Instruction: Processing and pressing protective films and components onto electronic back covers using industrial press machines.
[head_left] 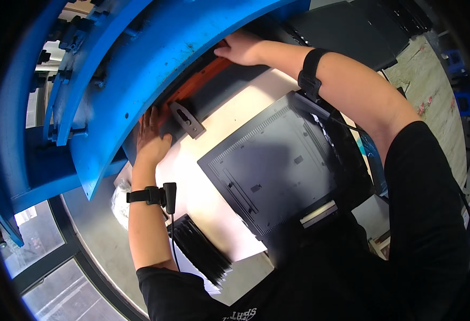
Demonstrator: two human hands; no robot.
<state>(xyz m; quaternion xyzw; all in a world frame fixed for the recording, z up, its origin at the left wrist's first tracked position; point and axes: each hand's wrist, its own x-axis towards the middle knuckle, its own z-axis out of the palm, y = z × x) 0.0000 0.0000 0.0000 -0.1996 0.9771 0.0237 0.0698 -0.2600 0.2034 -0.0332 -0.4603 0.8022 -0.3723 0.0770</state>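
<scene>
My left hand (152,140) lies at the left end of a dark grey sheet-metal piece (235,84), fingers stretched toward an orange bar (203,75) and thumb apart. At the piece's far right end rests my right hand (241,49), its thumb and a finger extended near the bar, the other fingers partly hidden. Between the hands, a grey slotted metal bracket (187,120) sits against the bar. The curved-looking blue machine beam (155,64) overhangs the bar and covers the piece's far edge.
A larger dark metal panel (272,166) lies on the pale table (192,182) nearest my body. Several thin dark sheets (198,250) are stacked at the lower left. More dark panels (347,32) lie at the far right, beside a worn pale surface (433,80).
</scene>
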